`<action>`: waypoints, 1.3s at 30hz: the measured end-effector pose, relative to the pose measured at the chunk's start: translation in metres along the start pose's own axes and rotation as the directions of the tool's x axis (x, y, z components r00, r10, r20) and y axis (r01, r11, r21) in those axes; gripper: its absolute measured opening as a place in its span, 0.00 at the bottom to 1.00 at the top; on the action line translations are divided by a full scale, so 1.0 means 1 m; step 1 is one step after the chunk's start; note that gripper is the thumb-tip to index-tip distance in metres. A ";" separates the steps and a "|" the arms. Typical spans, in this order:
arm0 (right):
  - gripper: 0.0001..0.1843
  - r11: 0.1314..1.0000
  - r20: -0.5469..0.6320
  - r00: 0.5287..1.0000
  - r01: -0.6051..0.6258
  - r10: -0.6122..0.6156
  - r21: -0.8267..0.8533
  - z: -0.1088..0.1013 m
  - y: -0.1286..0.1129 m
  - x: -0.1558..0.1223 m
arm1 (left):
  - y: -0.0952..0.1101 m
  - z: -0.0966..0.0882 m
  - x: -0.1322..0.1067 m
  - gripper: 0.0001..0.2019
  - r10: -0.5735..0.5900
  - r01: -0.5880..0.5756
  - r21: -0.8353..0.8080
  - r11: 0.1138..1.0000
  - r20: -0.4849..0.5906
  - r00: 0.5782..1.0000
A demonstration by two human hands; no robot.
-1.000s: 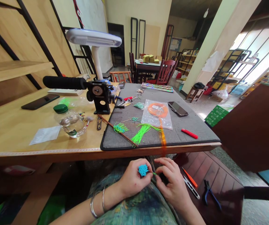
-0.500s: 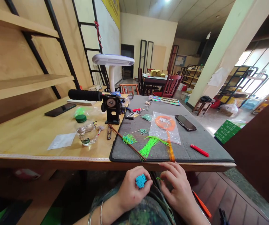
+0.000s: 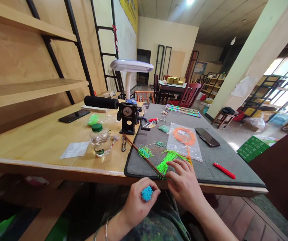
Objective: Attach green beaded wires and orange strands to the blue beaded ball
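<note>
Closed in my left hand (image 3: 139, 200) is a tight bundle of small blue beads (image 3: 147, 193); any strands below them are hidden in the fist. My right hand (image 3: 183, 177) is over the table's front edge, thumb and fingertips pinched at a short bit of green strand (image 3: 163, 178). Loose bright green strands (image 3: 167, 162) lie just beyond its fingers. A thin brown stick (image 3: 147, 161) slants across the mat edge, its near end close to my right fingertips. Green strands with blue beads (image 3: 145, 152) rest against the stick.
On the grey mat (image 3: 204, 169) lie a bag with an orange coil (image 3: 184, 136), a phone (image 3: 207, 137), a red pen (image 3: 224, 170) and loose beads (image 3: 160, 144). Left of it stand a black hand-cranked device (image 3: 127, 117) and a water jar (image 3: 100, 142).
My right hand has moved forward from above the lap to the table's edge by the green strands. My left hand keeps its bundle nearly in place. The view has shifted slightly left.
</note>
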State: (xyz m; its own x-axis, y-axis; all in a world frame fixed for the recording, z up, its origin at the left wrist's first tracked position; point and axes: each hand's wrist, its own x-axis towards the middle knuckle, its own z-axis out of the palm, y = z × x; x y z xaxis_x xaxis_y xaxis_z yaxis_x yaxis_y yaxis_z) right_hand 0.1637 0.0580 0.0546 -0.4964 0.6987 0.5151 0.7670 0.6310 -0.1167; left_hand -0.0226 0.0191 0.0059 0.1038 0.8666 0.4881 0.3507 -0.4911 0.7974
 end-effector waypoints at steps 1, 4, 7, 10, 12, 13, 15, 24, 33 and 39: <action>0.03 1.000 0.004 1.000 0.003 -0.002 -0.005 0.000 0.000 0.002 | 0.000 0.000 0.000 0.06 0.000 0.000 -0.001 1.000 -0.003 1.000; 0.04 0.999 0.028 0.999 0.022 -0.021 -0.027 -0.003 -0.001 0.007 | -0.001 -0.001 0.001 0.06 -0.009 0.009 -0.002 1.000 -0.007 1.000; 0.06 0.997 0.055 0.997 0.051 -0.048 -0.050 -0.005 0.000 0.014 | -0.003 0.000 0.001 0.05 -0.034 0.034 -0.007 0.999 0.004 0.999; 0.07 0.996 0.079 0.994 0.081 -0.078 -0.031 -0.006 0.001 0.023 | -0.004 0.000 -0.001 0.05 -0.038 0.039 -0.012 0.999 0.013 0.999; 0.06 0.995 0.105 0.990 0.098 -0.097 -0.004 -0.005 0.001 0.031 | -0.005 0.000 -0.001 0.05 -0.023 0.023 -0.013 1.000 0.007 1.000; 0.06 0.995 0.118 0.988 0.104 -0.104 0.007 -0.004 0.001 0.035 | -0.005 -0.001 -0.001 0.04 -0.006 0.006 -0.011 1.000 0.001 1.000; 0.06 0.994 0.138 0.984 0.108 -0.110 0.017 -0.001 0.000 0.042 | -0.005 -0.002 -0.001 0.03 0.039 -0.039 0.002 0.999 -0.008 0.999; 0.06 0.992 0.152 0.982 0.108 -0.116 0.059 0.018 -0.007 0.073 | -0.007 -0.004 0.000 0.04 0.054 -0.053 0.029 0.998 -0.024 0.998; 0.05 0.996 0.132 0.989 0.060 -0.068 0.066 0.031 -0.019 0.090 | 0.001 -0.008 -0.003 0.04 -0.006 0.004 -0.045 0.999 -0.058 0.998; 0.07 0.991 -0.051 0.998 0.042 -0.035 0.128 0.018 -0.016 0.077 | 0.010 -0.012 -0.008 0.04 -0.008 0.009 -0.093 0.996 0.009 1.000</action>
State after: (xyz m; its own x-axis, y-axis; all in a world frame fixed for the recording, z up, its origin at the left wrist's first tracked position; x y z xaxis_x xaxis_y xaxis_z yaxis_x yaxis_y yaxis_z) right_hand 0.1063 0.1079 0.0804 -0.5020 0.6580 0.5613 0.6874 0.6974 -0.2027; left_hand -0.0306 0.0063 0.0147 0.1091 0.8714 0.4783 0.2634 -0.4893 0.8314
